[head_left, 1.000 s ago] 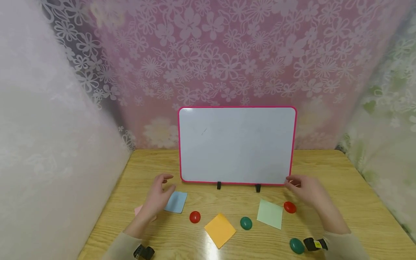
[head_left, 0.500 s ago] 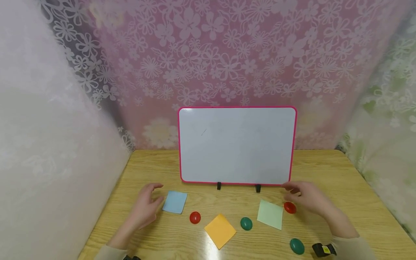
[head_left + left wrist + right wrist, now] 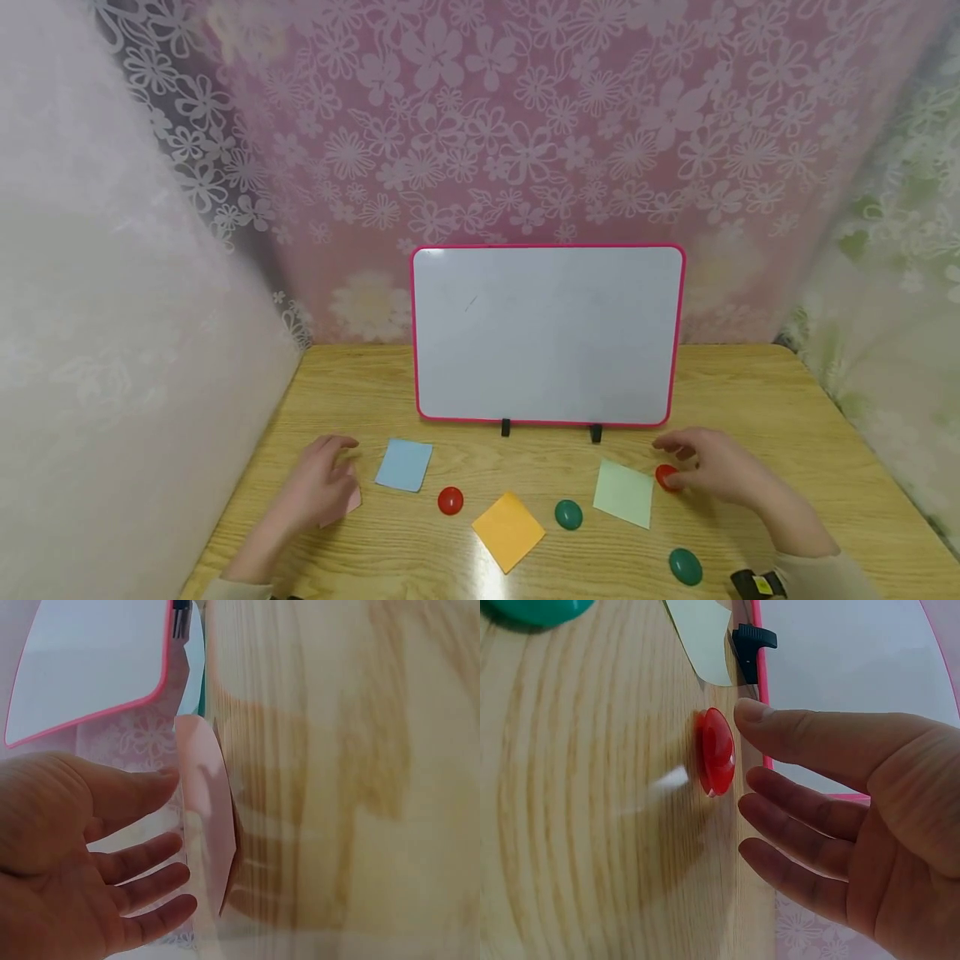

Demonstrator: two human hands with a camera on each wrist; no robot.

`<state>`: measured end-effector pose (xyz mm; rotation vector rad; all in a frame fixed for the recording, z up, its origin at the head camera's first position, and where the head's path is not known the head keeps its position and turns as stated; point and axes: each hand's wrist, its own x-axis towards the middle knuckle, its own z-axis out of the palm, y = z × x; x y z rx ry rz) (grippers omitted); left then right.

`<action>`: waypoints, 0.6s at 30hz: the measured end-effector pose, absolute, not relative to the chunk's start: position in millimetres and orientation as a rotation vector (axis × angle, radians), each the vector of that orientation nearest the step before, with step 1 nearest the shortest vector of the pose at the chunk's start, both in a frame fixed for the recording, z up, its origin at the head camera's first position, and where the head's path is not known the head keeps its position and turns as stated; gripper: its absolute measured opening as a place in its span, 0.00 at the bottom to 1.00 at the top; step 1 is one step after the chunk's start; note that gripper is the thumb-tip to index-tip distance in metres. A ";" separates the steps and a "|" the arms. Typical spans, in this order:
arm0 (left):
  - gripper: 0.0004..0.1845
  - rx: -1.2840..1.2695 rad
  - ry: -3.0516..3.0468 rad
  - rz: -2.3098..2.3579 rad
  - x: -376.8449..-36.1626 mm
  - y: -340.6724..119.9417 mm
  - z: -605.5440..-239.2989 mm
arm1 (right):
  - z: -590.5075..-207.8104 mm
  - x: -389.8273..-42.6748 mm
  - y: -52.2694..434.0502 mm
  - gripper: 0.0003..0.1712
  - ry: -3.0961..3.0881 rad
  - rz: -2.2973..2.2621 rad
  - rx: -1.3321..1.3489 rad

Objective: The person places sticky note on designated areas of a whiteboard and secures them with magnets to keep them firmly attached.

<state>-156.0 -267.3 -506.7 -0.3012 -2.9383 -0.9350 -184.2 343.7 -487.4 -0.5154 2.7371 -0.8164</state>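
Hovering loose-fingered and empty, with left hand (image 3: 311, 487) close above pink sticky note (image 3: 208, 795), right hand (image 3: 716, 467) by red magnet (image 3: 718, 754) toward right edge of worktop (image 3: 832, 467).

Wood-grained table (image 3: 360, 392): one. Pink-framed whiteboard (image 3: 547, 333): one. Black fittings at the board's lower edge: two, a left fitting (image 3: 506, 428) and a right fitting (image 3: 596, 433). Paper squares: four, namely one blue square (image 3: 405, 465), one orange square (image 3: 508, 532), one pale green square (image 3: 624, 493), one pink square (image 3: 206, 787). Domed discs: four, comprising two red discs (image 3: 450, 500) and two green discs (image 3: 568, 515). Hands: two, one left hand (image 3: 315, 483), one right hand (image 3: 720, 467). Sleeves: two. Black wrist pieces: one plain beside the right sleeve (image 3: 825, 579); a dark sliver beside the left sleeve (image 3: 236, 591), cut by the frame's edge, is probably a second.
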 end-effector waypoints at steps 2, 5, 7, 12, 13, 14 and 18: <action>0.24 -0.307 -2.959 -0.897 -155.0 -271.2 -506.9 | -487.6 -183.6 343.1 0.30 2.731 -0.803 -0.512; 0.26 -0.312 -2.998 -0.871 -154.1 -275.6 -507.1 | -488.2 -183.3 343.5 0.29 2.717 -0.786 -0.504; 0.26 -0.302 -3.025 -0.866 -154.4 -277.9 -507.6 | -488.8 -183.0 344.2 0.29 2.712 -0.782 -0.498; 0.25 -0.282 -3.057 -0.843 -155.1 -280.6 -507.3 | -492.6 -183.2 346.2 0.26 2.718 -0.762 -0.500; 0.25 -0.281 -3.058 -0.838 -155.1 -280.7 -506.6 | -493.3 -183.4 346.5 0.26 2.718 -0.760 -0.496; 0.25 -0.278 -3.062 -0.838 -155.2 -280.9 -506.2 | -493.8 -183.7 346.7 0.26 2.717 -0.757 -0.497; 0.23 -0.246 -3.093 -0.853 -156.1 -280.9 -504.2 | -494.3 -184.7 346.9 0.25 2.704 -0.765 -0.485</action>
